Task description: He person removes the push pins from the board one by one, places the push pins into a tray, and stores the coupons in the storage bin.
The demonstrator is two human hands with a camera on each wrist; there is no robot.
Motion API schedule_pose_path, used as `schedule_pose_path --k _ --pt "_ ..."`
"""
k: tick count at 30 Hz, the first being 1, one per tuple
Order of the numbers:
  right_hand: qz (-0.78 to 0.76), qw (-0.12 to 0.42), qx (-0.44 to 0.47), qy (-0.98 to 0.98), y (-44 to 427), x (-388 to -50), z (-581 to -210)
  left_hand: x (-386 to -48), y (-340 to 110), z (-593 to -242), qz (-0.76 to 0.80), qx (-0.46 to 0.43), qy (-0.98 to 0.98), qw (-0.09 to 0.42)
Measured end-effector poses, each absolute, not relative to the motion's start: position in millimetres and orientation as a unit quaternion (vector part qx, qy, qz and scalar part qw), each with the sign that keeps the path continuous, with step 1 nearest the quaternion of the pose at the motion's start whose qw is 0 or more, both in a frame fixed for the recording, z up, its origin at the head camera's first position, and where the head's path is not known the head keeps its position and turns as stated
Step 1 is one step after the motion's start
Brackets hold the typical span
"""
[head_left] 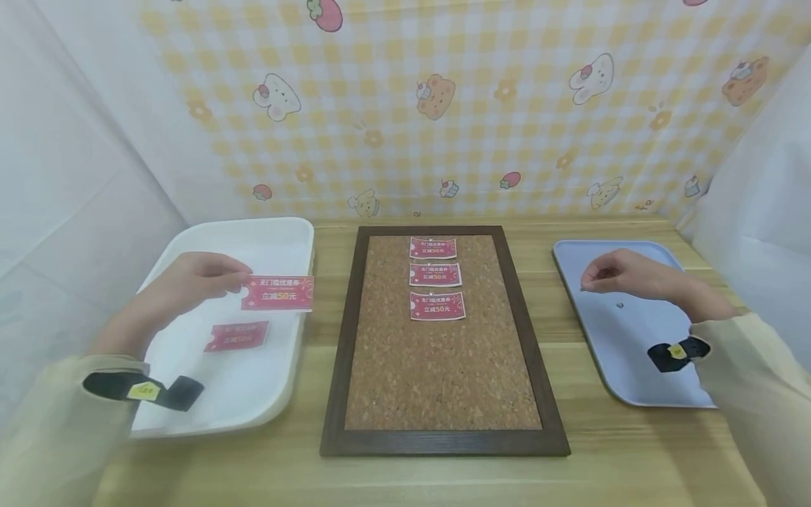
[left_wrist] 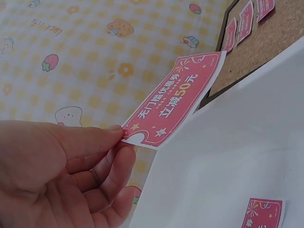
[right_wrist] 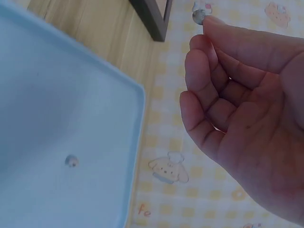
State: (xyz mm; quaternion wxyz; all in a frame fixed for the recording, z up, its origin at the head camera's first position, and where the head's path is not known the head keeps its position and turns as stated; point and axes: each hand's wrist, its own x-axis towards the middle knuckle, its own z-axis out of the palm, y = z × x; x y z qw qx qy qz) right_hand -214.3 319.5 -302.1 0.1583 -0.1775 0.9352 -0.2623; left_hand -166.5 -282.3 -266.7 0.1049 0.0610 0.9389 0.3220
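Observation:
My left hand (head_left: 205, 276) pinches a red paper coupon (head_left: 279, 293) by its left end, over the white tray (head_left: 304, 243). A second red coupon (head_left: 236, 336) lies in that tray. Between the thumb and fingertips of my right hand (head_left: 624, 272) is a thumbtack (right_wrist: 199, 17) with a round, shiny head. That hand is raised over the blue tray (head_left: 608, 384), where another thumbtack (right_wrist: 71, 161) lies. In the middle stands a cork board (head_left: 443, 380) with three red coupons (head_left: 437, 306) fixed in a column near its top.
The cork board has a dark wooden frame (head_left: 443, 442) and lies on the wooden table (head_left: 304, 465) between the two trays. A checked cloth (head_left: 380, 105) with cartoon prints hangs behind. White sheets (head_left: 63, 176) close off the sides.

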Motion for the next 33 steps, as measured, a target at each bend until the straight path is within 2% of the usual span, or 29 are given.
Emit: schedule_pose_path --k 15,33 --pt "-0.271 0.156 -0.131 0.941 350 -212 -303 -168 -307 -269 0.300 0.037 0.945 0.121" --pt "-0.258 0.157 -0.112 0.947 369 -213 -307 -174 -336 -279 0.306 -0.020 0.934 0.183"
